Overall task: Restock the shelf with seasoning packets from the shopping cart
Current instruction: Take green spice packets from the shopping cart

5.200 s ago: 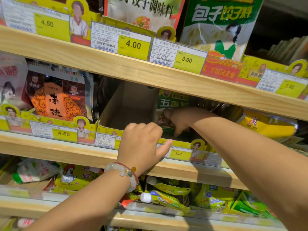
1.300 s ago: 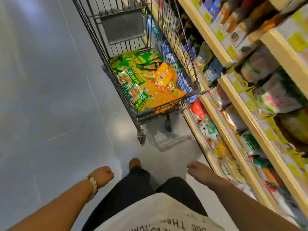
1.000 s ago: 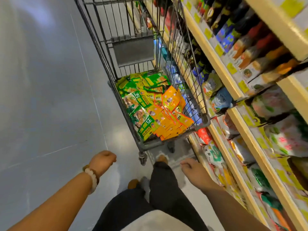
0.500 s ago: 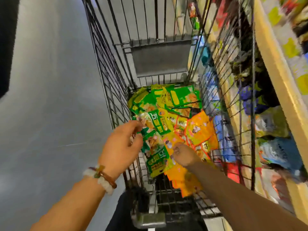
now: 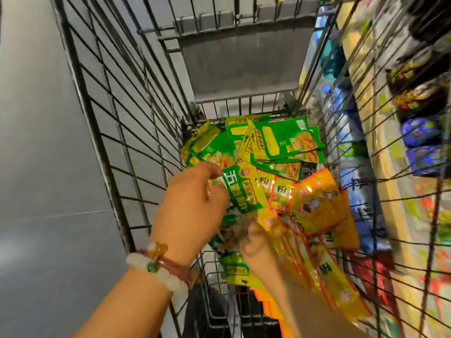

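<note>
Both your hands are down inside the shopping cart [image 5: 102, 132], over the heap of seasoning packets [image 5: 275, 172] that lies on its wire floor. Your left hand [image 5: 192, 211], the one with the bead bracelet [image 5: 158, 267] at the wrist, sits on the left part of the heap; its fingers are curled and its fingertips touch the edge of a green packet [image 5: 241, 189] with yellow lettering, but you cannot tell from this view whether that packet is truly pinched or only touched. Your right hand [image 5: 258, 245] is nearer you, low in the cart, blurred, with its fingers buried among the packets where green and orange ones meet; whether they are apart or clamped on anything cannot be told.

Within the cart, green packets fill the far end and the left, and orange packets [image 5: 317, 206] fan out along the right and toward you. A grey flap [image 5: 241, 62] hangs on the cart's far wall. Past the cart's right wall stands the shelf [image 5: 390, 167], its goods blurred.
</note>
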